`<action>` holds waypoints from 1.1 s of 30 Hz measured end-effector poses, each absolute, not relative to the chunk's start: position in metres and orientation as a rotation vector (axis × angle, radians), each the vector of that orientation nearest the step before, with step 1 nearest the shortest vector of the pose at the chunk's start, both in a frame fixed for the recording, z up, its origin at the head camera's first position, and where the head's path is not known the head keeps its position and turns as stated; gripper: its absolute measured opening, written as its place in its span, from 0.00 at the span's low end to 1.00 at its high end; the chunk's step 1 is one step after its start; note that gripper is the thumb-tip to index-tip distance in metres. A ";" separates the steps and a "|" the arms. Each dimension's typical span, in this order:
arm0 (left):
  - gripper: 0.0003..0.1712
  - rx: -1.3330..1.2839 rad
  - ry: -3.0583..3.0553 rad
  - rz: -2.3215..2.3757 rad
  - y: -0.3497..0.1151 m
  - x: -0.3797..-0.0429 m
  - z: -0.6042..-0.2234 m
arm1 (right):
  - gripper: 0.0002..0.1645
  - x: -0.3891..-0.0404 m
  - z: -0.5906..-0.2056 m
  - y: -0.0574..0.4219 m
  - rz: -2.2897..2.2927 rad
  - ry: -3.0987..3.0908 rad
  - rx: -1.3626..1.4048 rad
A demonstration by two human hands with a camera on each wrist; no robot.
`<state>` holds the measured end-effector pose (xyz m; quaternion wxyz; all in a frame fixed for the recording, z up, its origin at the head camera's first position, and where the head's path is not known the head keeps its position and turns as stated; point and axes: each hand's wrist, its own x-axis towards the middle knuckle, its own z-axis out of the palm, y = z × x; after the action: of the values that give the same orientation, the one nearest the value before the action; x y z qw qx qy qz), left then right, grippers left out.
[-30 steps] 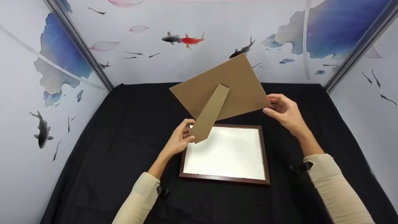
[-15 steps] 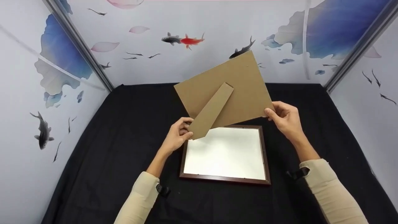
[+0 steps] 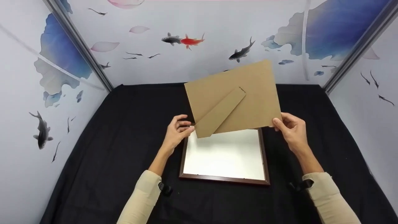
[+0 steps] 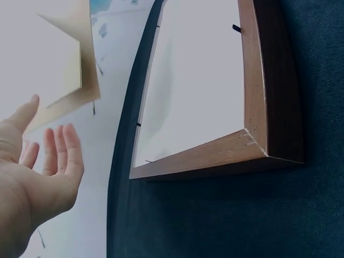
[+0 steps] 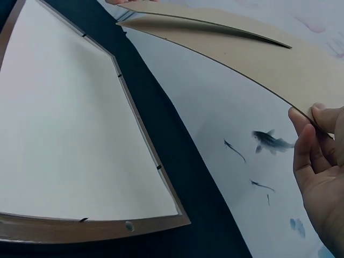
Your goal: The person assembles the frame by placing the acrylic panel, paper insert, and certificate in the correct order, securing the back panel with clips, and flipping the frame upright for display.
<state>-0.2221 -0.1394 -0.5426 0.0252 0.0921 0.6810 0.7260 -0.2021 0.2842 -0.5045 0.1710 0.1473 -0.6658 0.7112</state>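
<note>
A brown picture frame backboard [image 3: 258, 105] hangs tilted over the table, its easel leg [image 3: 219, 113] on the side facing me. My right hand [image 3: 292, 129] pinches the board's lower right corner between thumb and fingers. Beside the leg's lower end, my left hand [image 3: 177, 133] has its fingers spread and loosely bent, holding nothing; in the left wrist view its fingers stand apart from the board. Below lies a picture frame [image 3: 224, 179] with a dark reddish-brown wooden rim and a white sheet [image 3: 225, 158] inside. Small black tabs [image 5: 159, 167] stick out along its inner edge.
A black cloth [image 3: 130, 149] covers the table. White panels [image 3: 199, 18] printed with fish and leaves stand at the back and both sides, joined by grey metal posts [image 3: 82, 46]. The board's top edge overlaps the back panel.
The board has turned flatter and shifted right and down with my right hand, its leg lying closer to it. My left hand has let go of the leg's end.
</note>
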 end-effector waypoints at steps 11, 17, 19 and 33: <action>0.27 0.372 1.974 2.108 -0.131 -0.222 -0.549 | 0.12 -0.176 -0.541 0.287 2.199 -1.783 0.234; 0.25 0.367 2.084 2.045 -0.128 -0.220 -0.553 | 0.12 -0.156 -0.562 0.286 2.248 -1.776 0.139; 0.25 0.348 2.111 2.031 -0.128 -0.219 -0.556 | 0.13 -0.151 -0.567 0.286 2.247 -1.823 0.110; 0.21 0.359 2.258 1.943 -0.147 -0.186 -0.554 | 0.15 -0.132 -0.578 0.295 2.015 -2.656 0.265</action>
<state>-0.1861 -0.1467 -0.5543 0.0708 0.1194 0.7507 0.6459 -0.1324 0.2948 -0.5775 -0.1012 0.0790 -0.7901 0.5994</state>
